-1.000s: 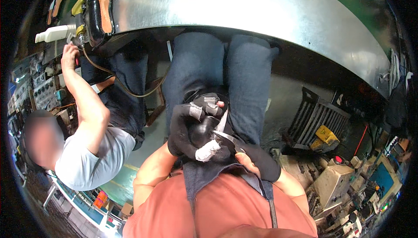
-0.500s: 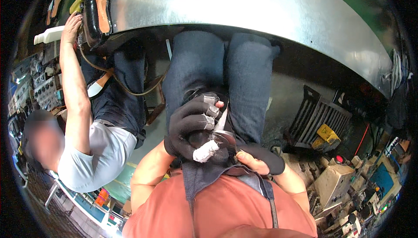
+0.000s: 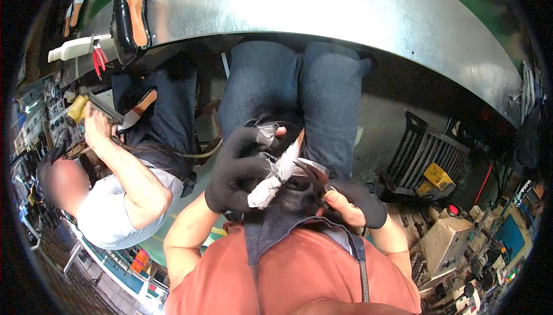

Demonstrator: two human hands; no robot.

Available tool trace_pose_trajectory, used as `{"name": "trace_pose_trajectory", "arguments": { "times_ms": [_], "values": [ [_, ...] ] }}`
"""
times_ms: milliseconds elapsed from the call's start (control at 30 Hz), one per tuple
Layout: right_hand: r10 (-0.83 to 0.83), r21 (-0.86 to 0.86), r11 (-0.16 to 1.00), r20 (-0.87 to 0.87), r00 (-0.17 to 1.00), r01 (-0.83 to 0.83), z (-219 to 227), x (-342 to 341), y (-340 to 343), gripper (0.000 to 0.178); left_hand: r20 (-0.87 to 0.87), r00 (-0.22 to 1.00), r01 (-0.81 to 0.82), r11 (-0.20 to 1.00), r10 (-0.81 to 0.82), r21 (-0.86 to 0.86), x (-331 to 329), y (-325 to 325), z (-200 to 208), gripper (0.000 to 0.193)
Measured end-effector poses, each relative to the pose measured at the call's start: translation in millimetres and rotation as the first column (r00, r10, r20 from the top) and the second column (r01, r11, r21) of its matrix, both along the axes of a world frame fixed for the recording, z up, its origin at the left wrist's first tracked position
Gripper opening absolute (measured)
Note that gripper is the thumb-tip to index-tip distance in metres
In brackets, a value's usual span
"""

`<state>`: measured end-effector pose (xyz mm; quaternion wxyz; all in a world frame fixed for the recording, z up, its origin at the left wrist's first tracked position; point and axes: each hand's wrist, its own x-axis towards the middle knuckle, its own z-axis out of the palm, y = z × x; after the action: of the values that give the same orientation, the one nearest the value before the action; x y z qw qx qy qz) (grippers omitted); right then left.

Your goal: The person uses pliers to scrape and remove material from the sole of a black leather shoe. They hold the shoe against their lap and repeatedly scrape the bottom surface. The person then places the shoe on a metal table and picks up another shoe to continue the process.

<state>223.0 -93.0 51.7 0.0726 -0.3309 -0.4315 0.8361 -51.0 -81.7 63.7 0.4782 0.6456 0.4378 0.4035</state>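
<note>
In my lap lies a black shoe [image 3: 296, 185], its pale sole side [image 3: 300, 142] partly showing between my hands. My left hand [image 3: 239, 168], in a black glove with white tape around its fingers, curls around the shoe from the left. From the right, my right hand [image 3: 351, 202], in a black glove with the thumb bare, closes on a tool with a curved, shiny metal head [image 3: 313, 169]. That metal head is against or just above the shoe. The handle is mostly hidden in my palm, so its exact kind is unclear.
A metal bench [image 3: 345, 4] curves in front of my knees. At its left end are another black shoe [image 3: 136, 15], a white bottle [image 3: 72, 48] and red-handled pliers [image 3: 99, 61]. A co-worker [image 3: 124, 200] holds a yellow-and-dark tool [image 3: 95, 107]. A slatted black crate [image 3: 426, 151] stands right.
My left hand has shifted slightly left, and the metal head has tilted and moved a little right and up. The co-worker's hand has come down from the bench with the yellow-and-dark tool.
</note>
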Motion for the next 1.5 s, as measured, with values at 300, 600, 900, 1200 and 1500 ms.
{"name": "trace_pose_trajectory", "arguments": {
  "times_ms": [300,600,900,1200,1500],
  "values": [
    [-0.235,0.255,0.942,0.035,0.971,0.219,-23,-42,-19,0.056,0.019,0.801,-0.592,0.797,0.598,-0.123,46,-53,15,0.039],
    [-0.122,0.062,0.991,-0.024,0.992,0.123,-13,-20,-20,0.055,-0.063,0.859,-0.513,0.853,0.509,-0.095,40,-53,3,0.040],
    [0.076,-0.152,0.984,-0.093,0.993,-0.089,-27,-5,-21,0.050,-0.102,0.918,-0.388,0.921,0.384,-0.023,29,-42,9,0.048],
    [0.159,-0.072,0.983,-0.107,0.981,-0.167,-13,-6,-3,0.044,0.024,0.951,-0.306,0.951,0.307,-0.031,25,-46,1,0.057],
    [0.308,0.120,0.944,0.009,0.951,-0.307,-10,1,9,0.042,0.208,0.949,-0.236,0.971,0.239,-0.040,23,-45,-7,0.066]
  ]
}}
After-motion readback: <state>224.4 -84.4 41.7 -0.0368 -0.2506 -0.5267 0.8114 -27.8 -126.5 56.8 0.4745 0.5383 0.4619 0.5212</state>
